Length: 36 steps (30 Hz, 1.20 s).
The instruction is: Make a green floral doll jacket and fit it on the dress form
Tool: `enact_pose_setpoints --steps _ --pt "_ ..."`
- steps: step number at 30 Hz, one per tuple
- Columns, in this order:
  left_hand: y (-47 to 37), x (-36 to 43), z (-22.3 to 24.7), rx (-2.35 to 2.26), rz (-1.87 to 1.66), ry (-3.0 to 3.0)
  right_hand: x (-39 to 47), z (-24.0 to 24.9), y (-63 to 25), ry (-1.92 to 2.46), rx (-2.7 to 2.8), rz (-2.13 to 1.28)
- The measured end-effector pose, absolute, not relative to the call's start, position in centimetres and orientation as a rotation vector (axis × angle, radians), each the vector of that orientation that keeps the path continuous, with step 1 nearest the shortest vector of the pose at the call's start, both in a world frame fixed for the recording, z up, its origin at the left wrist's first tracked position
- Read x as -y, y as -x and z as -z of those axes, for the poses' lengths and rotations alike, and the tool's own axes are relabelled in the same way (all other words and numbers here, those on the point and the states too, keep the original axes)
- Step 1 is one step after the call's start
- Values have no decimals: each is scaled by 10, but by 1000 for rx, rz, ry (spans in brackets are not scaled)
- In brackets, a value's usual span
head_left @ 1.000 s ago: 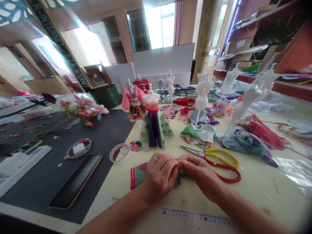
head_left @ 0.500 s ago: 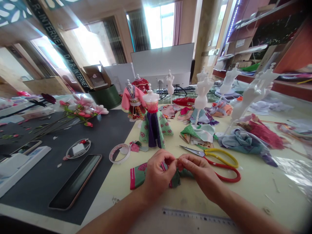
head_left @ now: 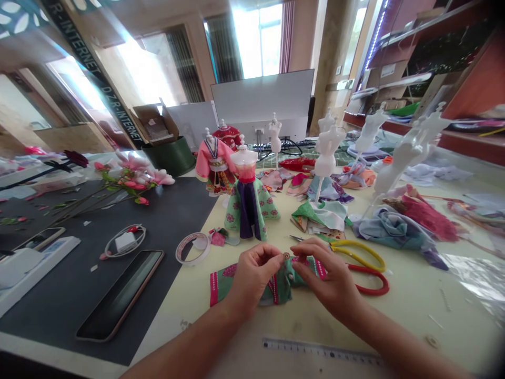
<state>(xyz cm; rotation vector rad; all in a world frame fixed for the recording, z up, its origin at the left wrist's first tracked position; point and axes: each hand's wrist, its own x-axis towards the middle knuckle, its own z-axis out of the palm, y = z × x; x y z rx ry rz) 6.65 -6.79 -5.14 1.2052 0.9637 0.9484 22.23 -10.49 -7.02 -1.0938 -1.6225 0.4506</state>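
Between my hands is a small round ornament (head_left: 286, 256), pinched by the thumb and forefinger of my left hand (head_left: 256, 271). My right hand (head_left: 329, 268) is just right of it, thumb and forefinger curved towards each other; a tiny pale bead or pin seems to be near its fingertips. Under both hands lies a green garment (head_left: 282, 287) with pink patterned trim. Red-and-yellow scissors (head_left: 373, 258) rest partly behind my right hand. A dressed doll form (head_left: 246, 195) in a green and purple skirt stands just beyond the hands.
Tape roll (head_left: 193, 249), phone (head_left: 120, 295) and coiled cable (head_left: 125, 241) lie to the left. A ruler (head_left: 319, 351) is in front. White doll forms (head_left: 326, 152) and fabric scraps (head_left: 398, 226) stand and lie behind and right.
My right hand has drawn slightly right, away from my left fingertips, and its fingers have parted somewhat. The round ornament and the garment's right end now show.
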Motion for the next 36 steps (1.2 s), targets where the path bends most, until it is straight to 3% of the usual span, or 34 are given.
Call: enact_pose_setpoints --steps 5,9,36 --pt "-67 69 53 -970 -917 -1176 106 71 -223 1102 1842 -6" --pt "-68 70 54 -960 -928 -1228 106 70 -223 1115 1904 161" --pt "-69 73 53 -1044 -1029 -1577 102 60 -227 1115 1985 389"
